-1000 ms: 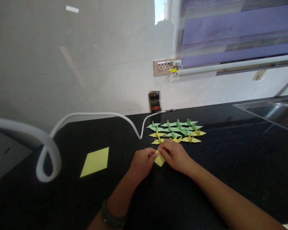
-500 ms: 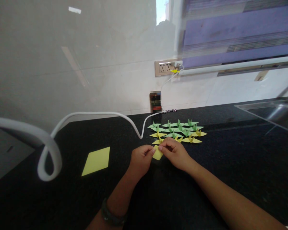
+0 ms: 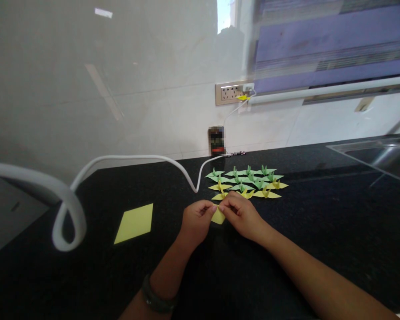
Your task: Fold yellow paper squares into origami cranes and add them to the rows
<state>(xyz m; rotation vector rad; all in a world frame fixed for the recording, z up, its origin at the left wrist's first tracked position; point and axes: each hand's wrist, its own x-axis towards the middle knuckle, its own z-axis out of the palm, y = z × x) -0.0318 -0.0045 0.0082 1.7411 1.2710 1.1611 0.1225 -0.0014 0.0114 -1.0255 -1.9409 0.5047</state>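
Note:
A small folded piece of yellow paper is pinched between my two hands. My left hand grips its left edge between thumb and forefinger. On the other side, my right hand pinches the upper right edge, its fingertips close to those of the left. Just beyond the hands stand several folded paper cranes in rows, green ones towards the back and yellow ones nearer. My right hand partly hides the front row. A flat yellow paper sheet lies on the counter to the left.
The black countertop runs along a tiled wall. A thick white cable loops across the left side. A blurred-out upright object leans at the wall below a socket. A metal sink is set in at the right.
Both hands keep their pinch on the folded yellow paper, and the fingertips have shifted only slightly. The visible part of the paper looks a little narrower. Nothing else has moved noticeably.

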